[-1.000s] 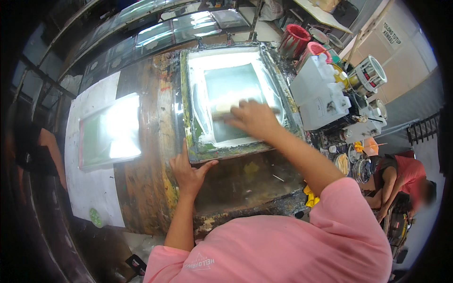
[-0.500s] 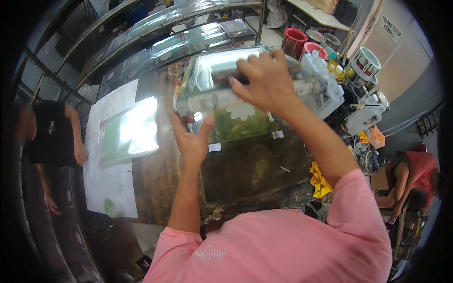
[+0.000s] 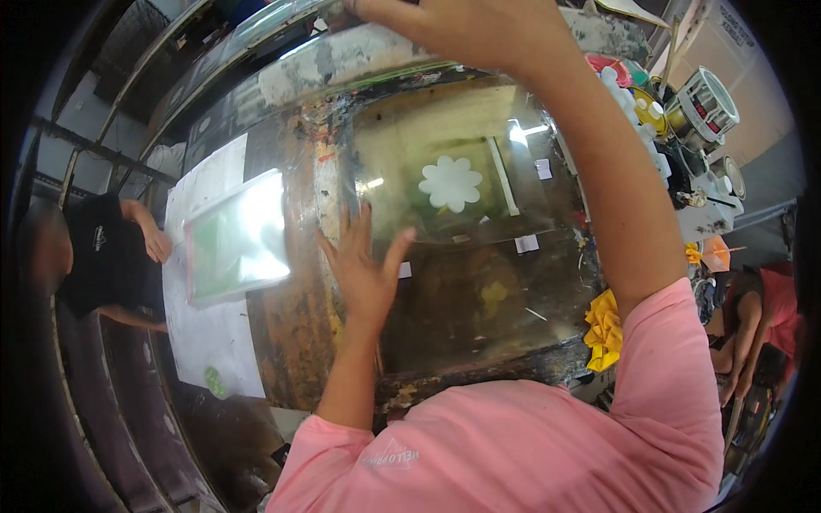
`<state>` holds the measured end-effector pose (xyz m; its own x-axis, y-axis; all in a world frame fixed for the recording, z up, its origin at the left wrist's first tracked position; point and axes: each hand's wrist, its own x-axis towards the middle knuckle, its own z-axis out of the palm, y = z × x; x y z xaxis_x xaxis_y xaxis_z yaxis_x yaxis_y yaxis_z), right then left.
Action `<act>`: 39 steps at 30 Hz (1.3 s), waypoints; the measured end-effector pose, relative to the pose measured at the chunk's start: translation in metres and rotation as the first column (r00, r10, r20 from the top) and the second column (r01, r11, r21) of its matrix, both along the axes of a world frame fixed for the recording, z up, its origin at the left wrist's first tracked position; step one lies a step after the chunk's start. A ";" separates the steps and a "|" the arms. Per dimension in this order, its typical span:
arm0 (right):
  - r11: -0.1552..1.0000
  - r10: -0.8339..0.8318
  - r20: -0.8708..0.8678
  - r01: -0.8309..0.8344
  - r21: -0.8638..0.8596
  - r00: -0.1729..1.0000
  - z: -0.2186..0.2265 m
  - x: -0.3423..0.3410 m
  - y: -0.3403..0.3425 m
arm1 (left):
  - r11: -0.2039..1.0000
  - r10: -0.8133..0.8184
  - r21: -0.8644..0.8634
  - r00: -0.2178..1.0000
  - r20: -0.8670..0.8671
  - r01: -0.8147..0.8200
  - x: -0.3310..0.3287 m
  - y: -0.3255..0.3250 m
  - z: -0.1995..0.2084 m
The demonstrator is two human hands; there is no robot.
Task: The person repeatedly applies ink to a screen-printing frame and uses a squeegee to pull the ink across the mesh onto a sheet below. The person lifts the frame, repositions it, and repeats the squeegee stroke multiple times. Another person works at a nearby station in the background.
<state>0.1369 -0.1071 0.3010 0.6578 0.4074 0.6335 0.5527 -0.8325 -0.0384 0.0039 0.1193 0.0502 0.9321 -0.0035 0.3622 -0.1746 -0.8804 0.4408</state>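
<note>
My right hand [image 3: 479, 30] is raised at the top edge, against a long, paint-stained screen-printing frame [image 3: 321, 68] tilted up over the far side of the worktable. Its thumb points left; its other fingers are cut off or hidden, and it appears to grip the frame. Below lies a clear, greenish sheet [image 3: 385, 154] with a pale flower shape [image 3: 451, 184] and a narrow white strip [image 3: 503, 175]. My left hand [image 3: 363, 269] is open, fingers spread, at the sheet's near left corner. Small white tabs [image 3: 526, 244] sit along the sheet's edges.
Left of me, a shiny clear-and-green sheet stack [image 3: 239, 235] lies on white paper [image 3: 209, 350], near a person in black [image 3: 103, 248]. A yellow cloth [image 3: 604, 332] lies at the table's right edge. Cans and bottles [image 3: 701, 107] crowd the right; another person [image 3: 753, 316] sits beyond.
The frame has swung up and away with my right hand, uncovering the sheet with the flower. My left hand has come off the frame's left side, down onto or just above the sheet's edge.
</note>
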 end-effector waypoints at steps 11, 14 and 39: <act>0.999 -0.010 0.183 0.016 -0.030 0.983 -0.029 -0.003 -0.002 | 0.864 0.443 -0.344 0.880 0.174 -0.367 -0.015 0.196 -0.016; 1.000 -0.031 0.107 0.030 0.008 0.994 -0.029 -0.010 0.001 | 0.852 0.494 -0.328 0.834 0.247 -0.407 -0.033 0.276 -0.020; 0.998 0.000 0.211 -0.015 0.066 0.978 -0.031 -0.012 0.008 | 0.914 0.304 0.322 0.943 -0.136 -0.248 0.003 0.241 -0.021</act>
<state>0.1245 -0.0990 0.2698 0.5037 0.3638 0.7836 0.5606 -0.8277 0.0239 0.0065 0.3601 0.0294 0.9602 0.1824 0.2116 0.1517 -0.9765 0.1532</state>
